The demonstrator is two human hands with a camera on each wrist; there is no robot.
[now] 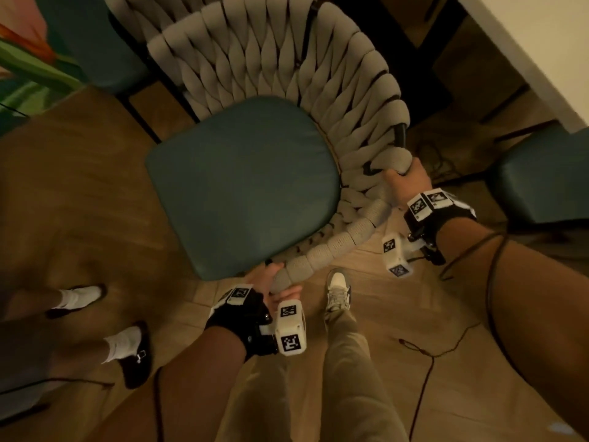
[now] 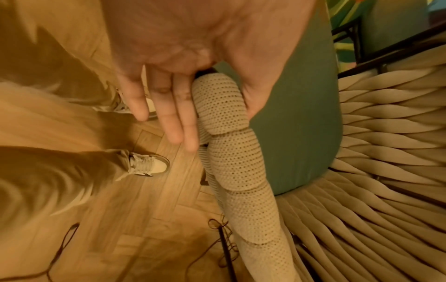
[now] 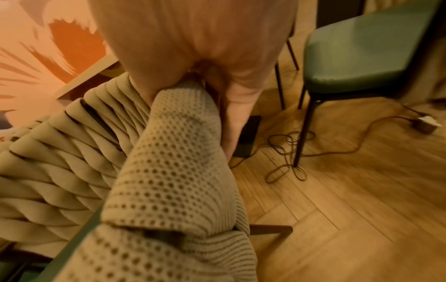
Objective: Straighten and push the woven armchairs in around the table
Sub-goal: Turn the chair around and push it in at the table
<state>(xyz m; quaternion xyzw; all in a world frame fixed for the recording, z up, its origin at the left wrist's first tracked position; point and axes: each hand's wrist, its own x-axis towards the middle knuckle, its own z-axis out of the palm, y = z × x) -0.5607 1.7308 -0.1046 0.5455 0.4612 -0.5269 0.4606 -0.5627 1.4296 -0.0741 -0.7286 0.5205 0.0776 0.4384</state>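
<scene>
A woven armchair [image 1: 271, 59] with thick beige rope strands and a teal seat cushion [image 1: 242, 186] stands on the wood floor below me, angled away from the white table [image 1: 526, 49] at the upper right. My left hand [image 1: 280, 283] holds the near end of its knitted rim [image 2: 231, 152], thumb [image 2: 255, 95] on the cushion side and fingers [image 2: 169, 114] along the outer side. My right hand [image 1: 403, 181] grips the rim [image 3: 173, 152] farther round, fingers [image 3: 239, 114] curled down its outside.
A second woven armchair [image 1: 134, 14] stands behind at the top left. A teal-seated stool [image 1: 541, 177] on thin dark legs is close on the right. Another person's feet [image 1: 127, 349] are at the left. Cables [image 1: 420, 349] trail over the floor near my shoe [image 1: 338, 291].
</scene>
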